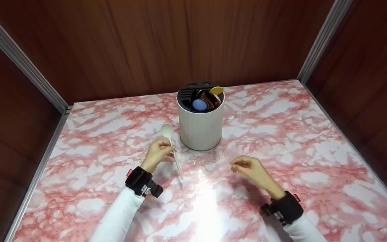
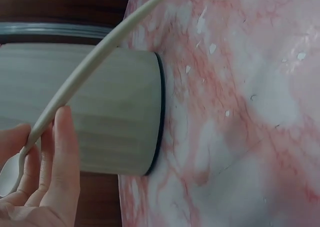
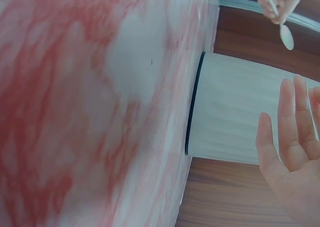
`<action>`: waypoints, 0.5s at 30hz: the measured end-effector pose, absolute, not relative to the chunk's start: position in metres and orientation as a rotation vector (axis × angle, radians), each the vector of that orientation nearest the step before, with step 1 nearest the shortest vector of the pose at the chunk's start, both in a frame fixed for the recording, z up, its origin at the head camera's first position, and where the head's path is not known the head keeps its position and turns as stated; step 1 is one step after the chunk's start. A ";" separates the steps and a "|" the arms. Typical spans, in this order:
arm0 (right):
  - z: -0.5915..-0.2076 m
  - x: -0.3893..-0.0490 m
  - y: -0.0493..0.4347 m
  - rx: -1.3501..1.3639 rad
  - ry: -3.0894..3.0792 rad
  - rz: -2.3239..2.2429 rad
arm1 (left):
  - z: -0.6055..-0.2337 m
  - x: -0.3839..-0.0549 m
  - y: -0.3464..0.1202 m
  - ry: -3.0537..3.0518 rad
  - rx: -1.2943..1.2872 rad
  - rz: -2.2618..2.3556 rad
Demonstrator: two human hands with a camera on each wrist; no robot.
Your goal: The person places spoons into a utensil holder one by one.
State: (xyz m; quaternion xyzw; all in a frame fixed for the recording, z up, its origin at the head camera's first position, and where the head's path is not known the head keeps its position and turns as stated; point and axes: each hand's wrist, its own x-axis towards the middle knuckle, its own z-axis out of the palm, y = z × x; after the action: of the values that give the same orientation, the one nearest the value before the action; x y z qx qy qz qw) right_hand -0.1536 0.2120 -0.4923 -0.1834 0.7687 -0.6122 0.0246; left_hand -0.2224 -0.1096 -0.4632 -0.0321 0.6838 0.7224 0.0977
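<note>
My left hand (image 1: 158, 155) pinches a cream spoon (image 1: 167, 130) by its handle, between thumb and fingers. The bowl points up and away, and the thin handle slants down toward me. In the left wrist view the spoon's handle (image 2: 82, 72) crosses in front of the white canister (image 2: 115, 117). My right hand (image 1: 251, 168) hovers to the right with loosely bent fingers and holds nothing. Its fingers (image 3: 287, 119) look spread in the right wrist view. Between and beyond both hands stands the white ribbed canister (image 1: 201, 131), with a black slotted top.
Inside the canister's top are a blue round-ended utensil (image 1: 200, 105), a yellow one (image 1: 216, 90) and some brown ones. A pink and white marbled table (image 1: 89, 149) lies beneath. Dark wood panels (image 1: 146, 43) with metal edging (image 1: 29, 64) enclose the back and sides.
</note>
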 end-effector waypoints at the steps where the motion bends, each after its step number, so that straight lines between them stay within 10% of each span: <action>1: -0.492 -0.153 0.211 -0.567 2.381 -1.891 | -0.462 -0.220 -0.108 2.036 -0.089 2.131; 15: -0.492 -0.155 0.204 -0.536 2.385 -1.870 | -0.451 -0.195 -0.089 2.037 0.197 2.136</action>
State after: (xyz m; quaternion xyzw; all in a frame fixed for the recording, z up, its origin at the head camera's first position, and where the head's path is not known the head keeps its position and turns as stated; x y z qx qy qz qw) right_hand -0.1551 0.2036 -0.4918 -0.1740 0.7745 -0.6074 0.0319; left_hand -0.1949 -0.0894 -0.4506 0.0662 0.6858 0.7190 0.0916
